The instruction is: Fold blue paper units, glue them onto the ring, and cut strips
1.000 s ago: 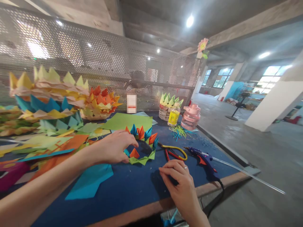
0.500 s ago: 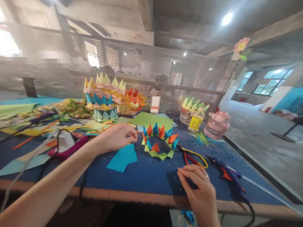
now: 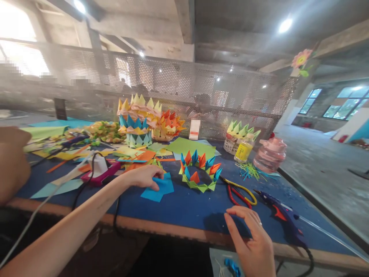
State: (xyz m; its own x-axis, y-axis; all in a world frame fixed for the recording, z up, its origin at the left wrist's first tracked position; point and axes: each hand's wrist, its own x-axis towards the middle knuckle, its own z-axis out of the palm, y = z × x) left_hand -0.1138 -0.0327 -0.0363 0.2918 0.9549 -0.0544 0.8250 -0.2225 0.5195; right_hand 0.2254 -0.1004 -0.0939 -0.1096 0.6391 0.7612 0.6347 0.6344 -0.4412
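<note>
My left hand (image 3: 144, 177) is down at the blue paper (image 3: 157, 192), its thumb and fingers closed on the paper's upper edge. To the right stands a paper crown (image 3: 201, 186) with a green folded base and blue and orange points; neither hand touches it. My right hand (image 3: 249, 234) hovers over the table's front edge with thumb and fingers apart and nothing between them. Just beyond it lie scissors-like pliers (image 3: 240, 194) with one red and one yellow handle. A dark blue glue gun (image 3: 284, 211) with a clear glue stick rests to the right.
Stacked paper crowns (image 3: 138, 123) and a pile of folded paper pieces (image 3: 108, 132) stand behind on the left. A magenta power strip (image 3: 106, 173) has cables trailing off the front. A pink water bottle (image 3: 269, 156) and yellow-labelled bottle (image 3: 243, 152) stand right. Another person's arm (image 3: 13, 165) shows at left.
My left hand has come down onto the blue paper and closed on its edge. The right thumb and fingers have spread apart. Another person's arm has appeared at the left, and the view has shifted.
</note>
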